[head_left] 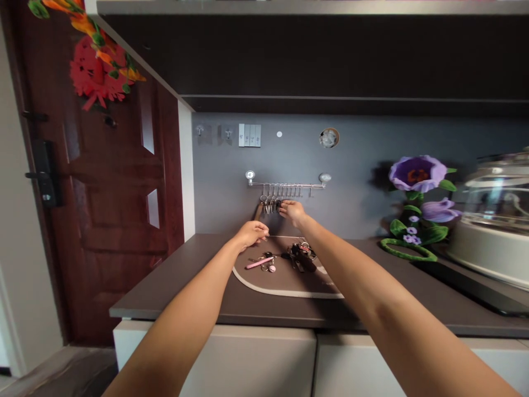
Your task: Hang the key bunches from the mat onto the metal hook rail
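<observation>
Mid-frame, the right hand (292, 211) reaches hanging keys (268, 206), the left hand (252, 235) lower; grips narrow, contents unclear. Counter (163, 284) gives room lower left, before its edge.

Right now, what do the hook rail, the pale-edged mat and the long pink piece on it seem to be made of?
Hook rail: probably polished metal, by its silvery glints. Mat: perhaps rubber or fabric, matte, since its brown face shows no sharp shine. Pink piece: maybe smooth plastic, from its even colour; too small to be certain.
</observation>
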